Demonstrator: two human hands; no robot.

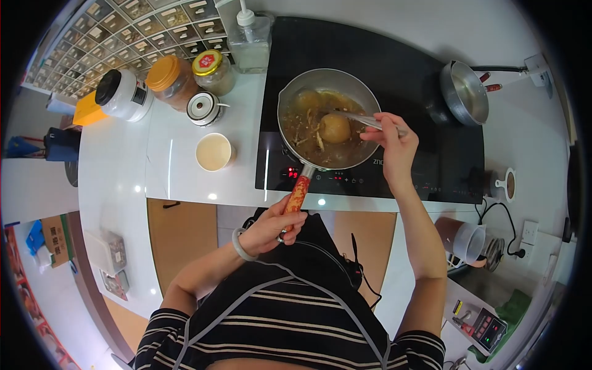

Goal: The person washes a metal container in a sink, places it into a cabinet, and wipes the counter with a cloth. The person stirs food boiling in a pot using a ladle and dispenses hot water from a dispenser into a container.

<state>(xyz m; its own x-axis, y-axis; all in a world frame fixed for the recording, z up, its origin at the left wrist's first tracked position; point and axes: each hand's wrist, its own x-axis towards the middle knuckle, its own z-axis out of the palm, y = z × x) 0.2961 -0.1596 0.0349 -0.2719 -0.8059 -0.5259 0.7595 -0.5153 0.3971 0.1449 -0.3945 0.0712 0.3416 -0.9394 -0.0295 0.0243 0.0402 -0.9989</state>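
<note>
A saucepan (290,154) of brown broth stands on the black induction cooktop (394,68). My left hand (274,228) is closed round its red-patterned handle (298,194), which points toward me. My right hand (394,145) is over the pan's right rim, fingers closed on a slim metal utensil (373,121). Its far end reaches into the pan, and its kind is hard to make out. A round, yellow-brown piece (335,128) sits in the broth beside the utensil. Thin strips and small bits float around it, and another rounded shape (307,100) shows dimly farther back.
A paper cup (214,152) of pale liquid stands left of the cooktop. Behind it are a lidded pot (205,109), several jars (169,80) and a pump bottle (251,46). A second metal pan (465,92) stands at the cooktop's right, near a cord and socket (538,69).
</note>
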